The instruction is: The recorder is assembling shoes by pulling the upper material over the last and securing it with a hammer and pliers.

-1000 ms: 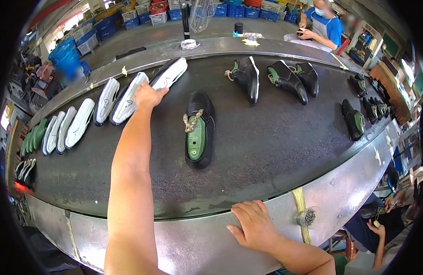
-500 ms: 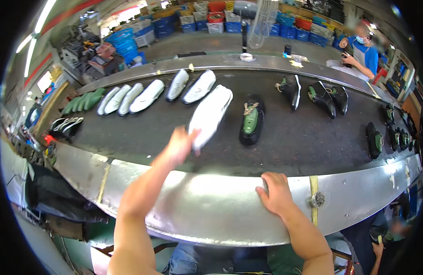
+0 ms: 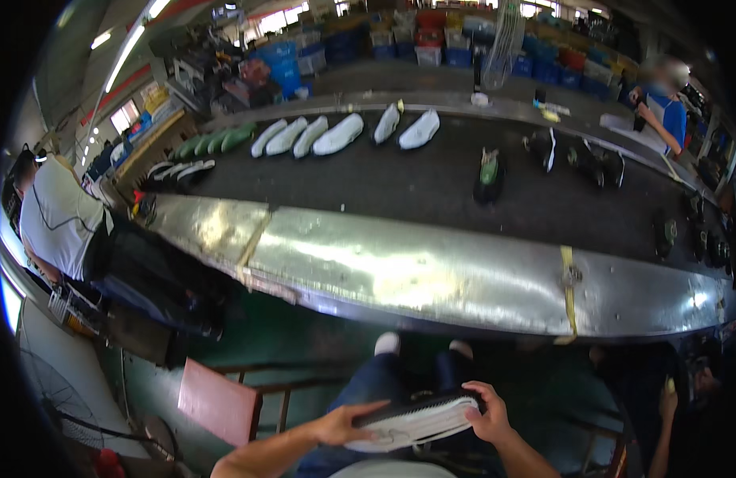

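Above my lap I hold a white shoe sole (image 3: 423, 424) with a dark ridged edge, tilted lengthwise between both hands. My left hand (image 3: 341, 422) is closed on its left end, thumb along the top. At the other end, my right hand (image 3: 493, 414) grips it with curled fingers. Beyond them, several white soles (image 3: 338, 134) lie in a row on the dark belt (image 3: 344, 179). A black shoe with a green insert (image 3: 488, 177) rests farther right.
A shiny metal ledge (image 3: 400, 271) with yellow tape edges the belt. Green pieces (image 3: 216, 142) lie at its left, and several black shoes (image 3: 599, 163) at its right. A pink-topped stool (image 3: 216, 402) stands left of me. Other people (image 3: 69, 211) are on both sides.
My left hand has drawn the white sole off the belt and down to my lap. My right hand has left the metal ledge and now holds the sole too. The view has shifted.
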A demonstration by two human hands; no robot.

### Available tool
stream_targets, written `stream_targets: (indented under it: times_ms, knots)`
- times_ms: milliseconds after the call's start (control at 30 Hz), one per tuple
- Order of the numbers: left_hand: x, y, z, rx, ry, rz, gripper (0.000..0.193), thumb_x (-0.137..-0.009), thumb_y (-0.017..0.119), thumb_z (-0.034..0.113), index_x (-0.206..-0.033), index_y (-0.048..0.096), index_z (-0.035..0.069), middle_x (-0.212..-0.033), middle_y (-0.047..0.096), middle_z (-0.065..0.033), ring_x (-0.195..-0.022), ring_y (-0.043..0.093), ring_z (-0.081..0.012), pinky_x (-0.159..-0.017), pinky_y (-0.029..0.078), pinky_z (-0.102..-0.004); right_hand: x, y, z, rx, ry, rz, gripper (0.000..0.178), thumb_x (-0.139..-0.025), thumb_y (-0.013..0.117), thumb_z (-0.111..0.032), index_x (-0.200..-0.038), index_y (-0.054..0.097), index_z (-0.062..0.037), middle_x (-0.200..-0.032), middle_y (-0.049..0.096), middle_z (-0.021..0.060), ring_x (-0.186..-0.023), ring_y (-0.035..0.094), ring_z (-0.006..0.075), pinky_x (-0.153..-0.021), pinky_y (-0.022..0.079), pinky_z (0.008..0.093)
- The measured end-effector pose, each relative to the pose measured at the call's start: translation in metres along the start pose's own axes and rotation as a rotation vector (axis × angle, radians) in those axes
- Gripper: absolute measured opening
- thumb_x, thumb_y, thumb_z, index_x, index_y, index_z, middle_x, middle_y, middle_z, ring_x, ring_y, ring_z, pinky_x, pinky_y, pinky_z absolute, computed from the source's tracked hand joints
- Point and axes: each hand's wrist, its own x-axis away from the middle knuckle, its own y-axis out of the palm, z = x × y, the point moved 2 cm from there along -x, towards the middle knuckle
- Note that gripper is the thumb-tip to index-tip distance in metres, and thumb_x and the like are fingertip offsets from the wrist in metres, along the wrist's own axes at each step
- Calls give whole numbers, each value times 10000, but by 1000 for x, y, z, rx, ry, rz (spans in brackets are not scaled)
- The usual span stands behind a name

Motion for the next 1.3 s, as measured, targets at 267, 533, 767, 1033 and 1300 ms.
stream_targets:
  times_ms: [267,533,767,1033,1300]
  knots:
    - [-96,78,-24,-707,-35,27,787,-793,721,579,-1316,587,7,-1323,592,-213,-1215,581,-367,-1032,470,-423,87,12,72,-24,509,79,615,-801,830,-212,-1326,568,-29,-1253,635,160,-1140,628,257,-975,510,357]
    - [-104,117,5,-679,-96,-17,467,-986,535,444,-1243,662,75,-989,709,-234,-967,677,-401,-884,528,-459,107,-29,47,200,313,198,241,-926,675,-118,-1140,709,-12,-928,751,123,-730,697,140,-682,530,266]
    - [-111,117,8,-639,-159,-75,449,-1014,478,409,-1223,673,63,-1024,703,-238,-1008,669,-396,-900,518,-436,95,-31,50,170,544,214,246,-948,633,-193,-1090,712,-7,-944,719,210,-818,728,319,-748,568,358]
    - [-183,135,22,-344,1,-413,645,-937,686,329,-1474,457,56,-1364,590,-164,-1232,565,-225,-1063,426,-333,148,-42,-4,540,332,-349,639,-806,779,-369,-1267,547,7,-1254,588,218,-1108,601,398,-964,489,425]
    - [-135,66,47,293,173,-8,667,-922,722,180,-1496,403,65,-1300,577,-90,-1163,548,-166,-1038,428,-312,174,-65,-18,283,634,-512,618,-716,778,-209,-1257,557,-7,-1060,670,200,-968,664,363,-858,523,395]
